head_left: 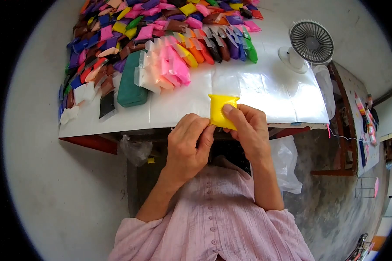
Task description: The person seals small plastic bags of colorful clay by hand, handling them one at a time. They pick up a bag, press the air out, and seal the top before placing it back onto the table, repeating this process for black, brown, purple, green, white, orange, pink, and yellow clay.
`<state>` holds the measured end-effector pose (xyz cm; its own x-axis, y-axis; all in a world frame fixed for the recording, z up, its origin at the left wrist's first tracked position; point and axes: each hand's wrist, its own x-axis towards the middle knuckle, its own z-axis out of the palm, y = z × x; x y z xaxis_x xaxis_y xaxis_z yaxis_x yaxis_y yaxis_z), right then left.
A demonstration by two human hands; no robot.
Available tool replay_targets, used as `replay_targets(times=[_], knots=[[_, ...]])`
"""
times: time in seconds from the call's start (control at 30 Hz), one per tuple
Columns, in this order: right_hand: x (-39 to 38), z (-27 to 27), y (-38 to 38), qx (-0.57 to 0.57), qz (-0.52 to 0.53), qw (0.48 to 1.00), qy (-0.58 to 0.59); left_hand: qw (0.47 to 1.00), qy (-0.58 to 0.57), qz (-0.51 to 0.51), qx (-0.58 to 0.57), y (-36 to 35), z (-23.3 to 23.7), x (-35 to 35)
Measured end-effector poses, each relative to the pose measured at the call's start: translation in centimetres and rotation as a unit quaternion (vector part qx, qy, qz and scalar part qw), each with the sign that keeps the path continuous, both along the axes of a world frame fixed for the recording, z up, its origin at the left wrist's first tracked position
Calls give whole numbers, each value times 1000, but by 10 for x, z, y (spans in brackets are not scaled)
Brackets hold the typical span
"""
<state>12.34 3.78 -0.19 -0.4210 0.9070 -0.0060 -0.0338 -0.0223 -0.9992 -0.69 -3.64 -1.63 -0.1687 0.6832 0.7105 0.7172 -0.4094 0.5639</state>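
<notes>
A small puffy yellow packet (218, 114) is held up in front of me at the table's near edge. My right hand (250, 128) grips its right side, with the thumb lying across the front. At its lower left corner my left hand (188, 140) is closed in a pinch, fingertips touching the packet's edge. Beyond the hands, rows of packets lie on the silvery table (248, 102): pink packets (175, 67), yellow, orange, black, brown, blue and a green packet (251, 50) at the right end. A dark green block (133, 80) sits left of the pink ones.
Many loose coloured packets (130, 26) are heaped at the back left. A white fan (311, 41) stands at the back right. Clear plastic bags (287, 163) hang or lie below the table's edge. Another table (357, 95) with items on it stands at the right.
</notes>
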Motion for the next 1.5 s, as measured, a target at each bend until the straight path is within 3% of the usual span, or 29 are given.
replay_targets(times=[0.03, 0.13, 0.23, 0.37, 0.57, 0.8, 1.07, 1.17, 1.23, 1.27, 1.3, 1.37, 1.5], knots=[[1, 0, 0, 14, 6, 1000, -17, 1000, -9, -2, -2, 1, 0, -1], [9, -1, -3, 225, -69, 962, -140, 999, -37, -1, -13, 1, 0, -5], [18, -3, 0, 408, -42, 904, -123, 998, -64, 2, -28, 1, -1, -6], [19, -7, 0, 484, -36, 850, -205, 998, -51, -16, -27, 2, -1, -7], [21, -9, 6, 487, 15, 850, -201, 998, -14, -23, -62, 1, -2, -13], [18, -20, 11, 548, -11, 819, -172, 997, 18, -31, -65, 5, -3, -15], [17, -9, -5, 650, -145, 734, -137, 979, 165, 8, 116, 1, 2, -4], [20, -13, 1, 623, -135, 764, -98, 971, 180, 14, 157, 8, 3, -6], [29, -6, 2, 349, -13, 937, 8, 968, 181, 19, 173, 10, 3, -9], [31, -1, 1, 191, 49, 979, 61, 967, 183, 21, 175, 10, 4, -12], [29, 5, 2, 130, 70, 981, 125, 966, 185, 23, 177, 9, 5, -14], [27, 12, 5, 25, 103, 988, 111, 965, 194, 16, 178, 9, 8, -14], [11, 21, 7, 50, 90, 989, 103, 966, 191, 23, 174, 15, 9, -23]])
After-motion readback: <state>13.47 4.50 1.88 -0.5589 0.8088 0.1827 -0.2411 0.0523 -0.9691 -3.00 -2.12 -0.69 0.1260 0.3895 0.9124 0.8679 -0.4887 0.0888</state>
